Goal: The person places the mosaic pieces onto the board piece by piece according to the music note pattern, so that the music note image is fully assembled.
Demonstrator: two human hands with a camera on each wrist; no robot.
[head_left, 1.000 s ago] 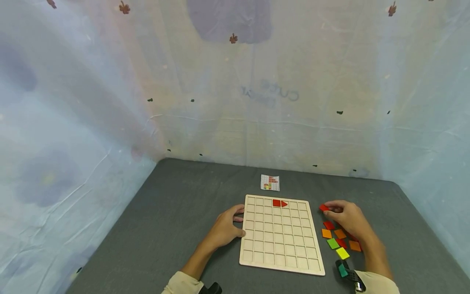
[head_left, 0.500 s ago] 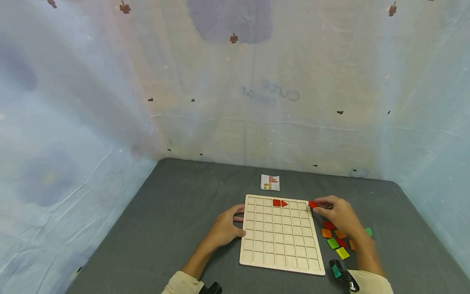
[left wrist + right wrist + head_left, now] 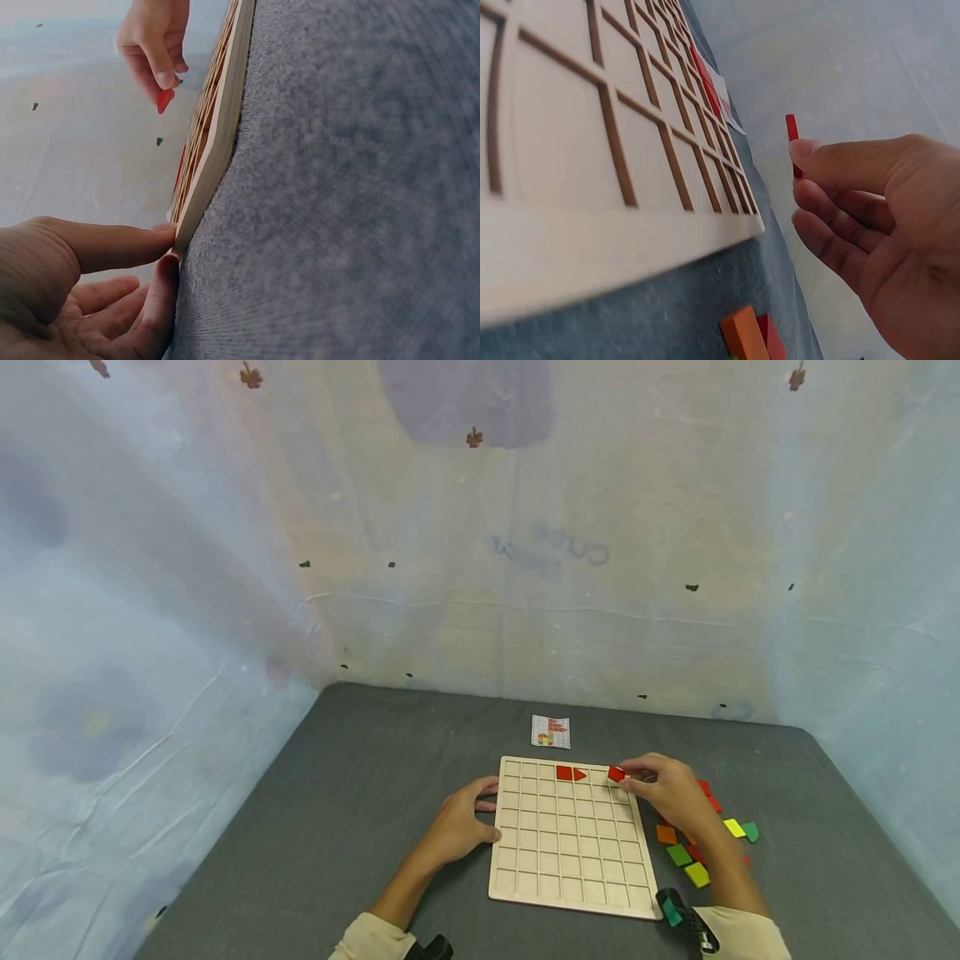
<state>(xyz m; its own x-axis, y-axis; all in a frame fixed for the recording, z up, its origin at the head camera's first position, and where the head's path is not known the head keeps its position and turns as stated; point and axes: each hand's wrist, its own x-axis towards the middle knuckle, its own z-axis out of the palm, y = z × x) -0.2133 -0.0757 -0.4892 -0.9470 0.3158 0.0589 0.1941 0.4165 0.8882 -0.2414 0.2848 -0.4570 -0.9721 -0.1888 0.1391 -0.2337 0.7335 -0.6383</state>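
My right hand [image 3: 666, 792] pinches a small red tile [image 3: 617, 773] between thumb and fingers, over the far right corner of a pale wooden grid board [image 3: 567, 906]. The right wrist view shows this tile [image 3: 792, 131] edge-on, upright and apart from the board. Along the board's left side, my left hand [image 3: 463, 822] rests with its thumb and fingertips spaced along the edge. In the left wrist view its thumb [image 3: 124, 246] touches the rim. A red square tile [image 3: 564, 773] and a red triangle [image 3: 580, 774] lie side by side in the board's far row.
Loose tiles lie right of the board, partly under my right forearm: an orange tile [image 3: 665, 834], a green tile [image 3: 678, 855], a yellow tile [image 3: 697, 874], a dark green piece [image 3: 751, 832] and several others. A printed pattern card [image 3: 551, 732] lies beyond the board.
My right hand has carried the red tile leftward, from beside the board to over its far right corner. More loose tiles show behind the forearm. My left hand has kept its place.
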